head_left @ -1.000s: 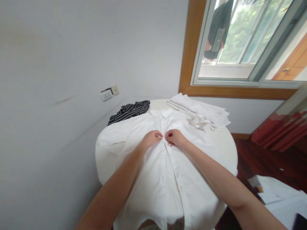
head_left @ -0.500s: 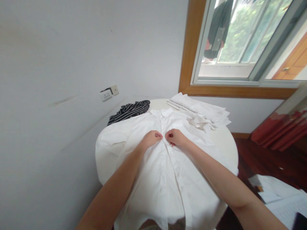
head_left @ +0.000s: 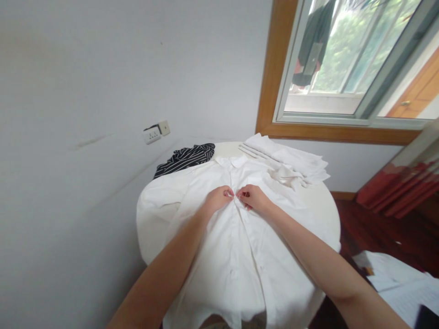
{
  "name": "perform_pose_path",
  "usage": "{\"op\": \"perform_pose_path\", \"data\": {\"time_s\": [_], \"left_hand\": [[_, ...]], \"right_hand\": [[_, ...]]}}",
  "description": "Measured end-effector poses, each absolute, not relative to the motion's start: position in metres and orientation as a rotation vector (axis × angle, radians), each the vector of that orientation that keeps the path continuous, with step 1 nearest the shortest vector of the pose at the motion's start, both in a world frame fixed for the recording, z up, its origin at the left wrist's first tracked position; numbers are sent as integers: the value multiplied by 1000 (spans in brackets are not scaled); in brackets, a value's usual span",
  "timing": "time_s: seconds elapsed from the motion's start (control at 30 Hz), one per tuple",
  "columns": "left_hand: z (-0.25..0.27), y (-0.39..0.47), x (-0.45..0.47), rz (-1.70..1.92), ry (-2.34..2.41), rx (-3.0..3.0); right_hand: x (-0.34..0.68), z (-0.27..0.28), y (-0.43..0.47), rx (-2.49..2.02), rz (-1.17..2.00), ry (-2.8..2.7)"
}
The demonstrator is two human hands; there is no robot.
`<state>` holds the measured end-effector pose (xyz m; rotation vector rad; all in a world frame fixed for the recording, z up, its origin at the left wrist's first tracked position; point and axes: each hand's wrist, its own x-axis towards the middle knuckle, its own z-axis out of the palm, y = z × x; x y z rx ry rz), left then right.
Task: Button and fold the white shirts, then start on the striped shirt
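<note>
A white button-up shirt lies spread front side up, its collar at the far side and its hem hanging toward me. Below the chest the front opening parts in a narrow gap. My left hand pinches the front edge of the shirt at chest height. Just to its right, my right hand pinches the placket too, fingertips almost meeting those of the left. Any button between the fingers is too small to make out.
The round white table stands against the wall. At its back lie a black-and-white striped garment and folded white clothes. A wall socket is at left. White items lie low at right, near a red curtain.
Both hands stay at the same spot on the placket, with only slight finger movement. The camera view has shifted a little.
</note>
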<state>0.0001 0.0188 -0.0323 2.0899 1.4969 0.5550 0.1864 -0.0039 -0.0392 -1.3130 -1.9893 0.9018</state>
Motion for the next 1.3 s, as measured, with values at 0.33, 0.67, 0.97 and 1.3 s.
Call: {"op": "perform_pose_path", "data": {"time_s": [0.33,0.67,0.97,1.3], "left_hand": [[-31,17,1,550,1518,2095],[-32,19,1,547,1529,2083],[-33,22,-2,597,1447,2053],[-36,22,0,567,1531,2101]], "right_hand": [[183,-24,-12,-1378,607,-2196],[179,-14,-21,-1397,90,-2623],[192,-31,-6,-1311,381,-2301],[171,-35,3,-1571,287,-2249]]}}
